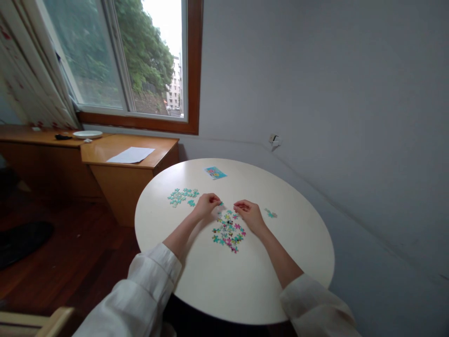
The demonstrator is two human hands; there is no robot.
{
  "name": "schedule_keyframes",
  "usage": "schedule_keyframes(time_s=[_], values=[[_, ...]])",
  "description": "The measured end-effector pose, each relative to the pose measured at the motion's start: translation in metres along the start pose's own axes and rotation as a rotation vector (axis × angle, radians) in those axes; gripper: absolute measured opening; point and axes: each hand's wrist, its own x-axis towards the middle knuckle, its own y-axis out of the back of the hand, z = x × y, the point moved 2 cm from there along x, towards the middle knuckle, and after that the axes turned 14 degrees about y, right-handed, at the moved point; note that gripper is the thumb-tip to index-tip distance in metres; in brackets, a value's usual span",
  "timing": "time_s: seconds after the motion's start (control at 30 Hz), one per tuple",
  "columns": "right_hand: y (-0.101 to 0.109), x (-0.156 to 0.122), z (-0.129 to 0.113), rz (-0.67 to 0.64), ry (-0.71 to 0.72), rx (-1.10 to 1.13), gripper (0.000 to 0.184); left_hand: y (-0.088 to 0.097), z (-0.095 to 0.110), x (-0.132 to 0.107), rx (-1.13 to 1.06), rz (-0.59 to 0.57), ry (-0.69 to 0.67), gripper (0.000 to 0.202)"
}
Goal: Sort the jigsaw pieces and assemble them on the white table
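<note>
A round cream table carries loose jigsaw pieces. A colourful heap of pieces lies in the middle, between my two hands. My left hand rests at the heap's upper left with fingers curled, pinching a small teal piece at its fingertips. My right hand sits at the heap's upper right, fingers curled down onto the pieces; what it holds is too small to name. A group of teal pieces lies to the left of my left hand. A lone teal piece lies to the right.
A small blue picture card lies at the table's far side. A wooden cabinet with a white sheet stands left, under the window. A white plate sits further left. A grey wall runs close on the right.
</note>
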Motion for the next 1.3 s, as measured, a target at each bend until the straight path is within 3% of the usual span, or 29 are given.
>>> schedule_keyframes(time_s=[0.13, 0.2, 0.4, 0.7, 0.9, 1.0, 1.1, 1.2, 1.3], values=[[0.007, -0.001, 0.007, 0.04, -0.01, -0.041, 0.028, 0.026, -0.02, 0.012, 0.137, 0.227, 0.15, 0.01], [0.009, -0.001, 0.008, 0.046, -0.016, -0.053, 0.03, 0.035, -0.027, 0.014, 0.21, 0.27, 0.21, 0.01], [0.019, 0.003, 0.006, 0.093, 0.029, -0.127, 0.033, 0.043, -0.026, 0.008, 0.37, 0.283, 0.329, 0.009], [0.024, 0.004, 0.008, 0.115, 0.033, -0.145, 0.029, 0.043, -0.019, 0.008, 0.508, 0.307, 0.342, 0.006], [0.029, 0.006, 0.013, 0.121, 0.068, -0.197, 0.028, 0.043, -0.023, 0.01, 0.611, 0.387, 0.339, 0.002], [0.045, 0.009, 0.016, 0.185, 0.084, -0.368, 0.023, 0.043, -0.023, 0.008, 0.618, 0.45, 0.308, 0.005], [0.071, 0.009, 0.022, 0.221, 0.017, -0.68, 0.02, 0.043, -0.024, 0.008, 0.62, 0.459, 0.292, 0.008], [0.094, 0.006, 0.029, 0.149, -0.125, -0.976, 0.023, 0.044, -0.027, 0.011, 0.623, 0.455, 0.273, 0.012], [0.105, 0.003, 0.036, 0.075, -0.273, -1.134, 0.024, 0.046, -0.028, 0.012, 0.616, 0.471, 0.235, 0.016]])
